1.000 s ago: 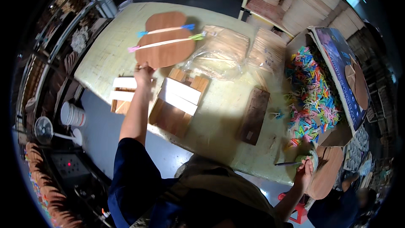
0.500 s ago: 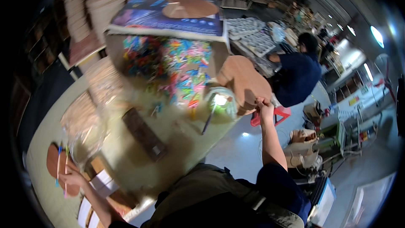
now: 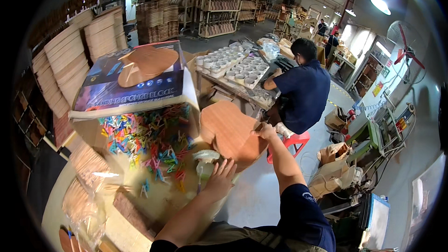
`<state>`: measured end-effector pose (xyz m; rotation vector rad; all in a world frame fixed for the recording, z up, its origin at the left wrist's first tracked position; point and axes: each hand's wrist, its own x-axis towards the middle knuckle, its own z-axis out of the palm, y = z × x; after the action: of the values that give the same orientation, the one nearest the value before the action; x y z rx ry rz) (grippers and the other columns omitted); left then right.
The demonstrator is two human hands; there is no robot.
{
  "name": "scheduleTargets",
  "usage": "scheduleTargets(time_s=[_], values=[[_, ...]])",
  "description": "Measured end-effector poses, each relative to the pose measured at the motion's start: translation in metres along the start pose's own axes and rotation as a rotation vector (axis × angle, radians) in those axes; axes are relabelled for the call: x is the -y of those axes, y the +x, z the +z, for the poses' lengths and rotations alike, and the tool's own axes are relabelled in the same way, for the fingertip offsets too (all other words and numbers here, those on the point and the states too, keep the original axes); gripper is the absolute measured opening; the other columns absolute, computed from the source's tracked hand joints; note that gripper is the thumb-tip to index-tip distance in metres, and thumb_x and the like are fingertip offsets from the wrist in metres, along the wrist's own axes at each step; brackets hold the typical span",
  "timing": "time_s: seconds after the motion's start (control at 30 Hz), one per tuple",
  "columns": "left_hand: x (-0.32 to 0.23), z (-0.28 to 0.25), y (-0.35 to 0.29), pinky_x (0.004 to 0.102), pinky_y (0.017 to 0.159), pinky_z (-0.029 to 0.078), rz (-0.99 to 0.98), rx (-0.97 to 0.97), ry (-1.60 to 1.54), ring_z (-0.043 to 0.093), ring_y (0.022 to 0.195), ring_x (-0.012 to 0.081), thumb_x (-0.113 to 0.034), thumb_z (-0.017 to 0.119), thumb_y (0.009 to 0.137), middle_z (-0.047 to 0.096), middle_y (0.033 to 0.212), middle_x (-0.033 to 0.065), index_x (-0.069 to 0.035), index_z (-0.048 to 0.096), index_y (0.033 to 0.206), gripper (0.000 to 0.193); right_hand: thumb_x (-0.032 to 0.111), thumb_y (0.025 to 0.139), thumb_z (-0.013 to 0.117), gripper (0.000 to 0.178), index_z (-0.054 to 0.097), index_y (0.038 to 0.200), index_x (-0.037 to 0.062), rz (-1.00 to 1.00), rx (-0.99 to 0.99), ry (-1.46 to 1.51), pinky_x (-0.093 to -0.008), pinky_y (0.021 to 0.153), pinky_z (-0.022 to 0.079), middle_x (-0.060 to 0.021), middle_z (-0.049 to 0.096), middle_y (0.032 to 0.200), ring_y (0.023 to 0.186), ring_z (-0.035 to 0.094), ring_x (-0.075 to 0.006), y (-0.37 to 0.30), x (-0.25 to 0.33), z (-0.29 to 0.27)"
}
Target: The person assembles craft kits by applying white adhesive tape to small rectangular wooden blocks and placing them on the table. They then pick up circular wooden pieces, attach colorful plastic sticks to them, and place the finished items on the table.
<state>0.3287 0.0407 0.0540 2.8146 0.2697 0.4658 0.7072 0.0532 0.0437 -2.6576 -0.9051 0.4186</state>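
A stack of reddish-brown, guitar-body-shaped wooden panels (image 3: 231,128) lies at the table's right edge. My right hand (image 3: 267,131) pinches the top panel's right edge. My left hand (image 3: 221,179) is open, fingers spread, just below the stack and beside a round whitish-green pot (image 3: 206,157) with a brush (image 3: 199,184) in it. Left of the pot, small coloured clothespins (image 3: 156,144) spill from an open cardboard box (image 3: 88,130). Another guitar-shaped panel (image 3: 151,63) rests on top of the box. A panel with clothespins and strips on it (image 3: 67,240) shows partly at the lower left.
A dark wooden block (image 3: 133,212) and plastic-wrapped thin wood pieces (image 3: 88,168) lie on the table's left. Beyond, a person in dark blue (image 3: 303,93) sits on a red stool (image 3: 296,142) at a bench bearing trays of round white items (image 3: 238,67). A fan (image 3: 405,49) stands right.
My left hand has let go of the clipped panel at the lower left and come across to the pot and stack. My right hand stays at the stack's edge. The view has shifted.
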Motion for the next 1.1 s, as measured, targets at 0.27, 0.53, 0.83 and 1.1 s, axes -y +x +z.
scheduleTargets(time_s=[0.27,0.53,0.83,1.1], values=[[0.009,0.013,0.022,0.0413,0.113,0.025,-0.036,0.024,-0.08,0.022,0.14,0.0382,-0.023,0.069,0.08,0.025,0.15,0.0212,0.005,0.037,0.137,0.071,0.034,0.069,0.081,0.055,0.059,0.111,0.0064,-0.143,-0.408,0.371,-0.0413,0.09,0.045,-0.0145,0.055,0.113,0.107,0.053,-0.0296,-0.037,0.017,-0.019],[-0.021,-0.043,-0.043,0.0364,0.101,0.038,-0.548,-0.679,-0.82,0.038,0.127,0.0255,-0.011,0.066,0.086,0.028,0.145,0.0173,-0.004,0.014,0.148,0.081,0.005,0.091,0.059,0.011,0.059,0.101,0.0021,-0.372,-0.13,1.507,-0.0222,0.074,0.043,-0.0001,0.059,0.087,0.078,0.051,-0.0071,-0.178,0.049,-0.035],[-0.047,-0.015,-0.331,0.0277,0.082,0.048,-1.427,-1.27,-0.929,0.057,0.091,0.0103,-0.01,0.065,0.087,0.061,0.098,0.0008,-0.003,0.052,0.125,0.041,0.009,0.09,0.06,0.03,0.052,0.118,0.0009,-0.405,0.89,0.97,-0.0266,0.077,0.046,-0.006,0.064,0.092,0.086,0.059,-0.0123,-0.35,0.137,0.154],[-0.013,-0.018,-0.426,0.0267,0.077,0.049,-1.491,-1.229,-1.057,0.059,0.085,0.0114,-0.005,0.063,0.088,0.065,0.094,0.0035,-0.003,0.048,0.128,0.042,0.012,0.083,0.062,0.038,0.056,0.121,0.0067,-1.288,0.347,0.179,-0.042,0.081,0.049,-0.0171,0.06,0.108,0.096,0.058,-0.0344,-0.324,0.238,0.242]])
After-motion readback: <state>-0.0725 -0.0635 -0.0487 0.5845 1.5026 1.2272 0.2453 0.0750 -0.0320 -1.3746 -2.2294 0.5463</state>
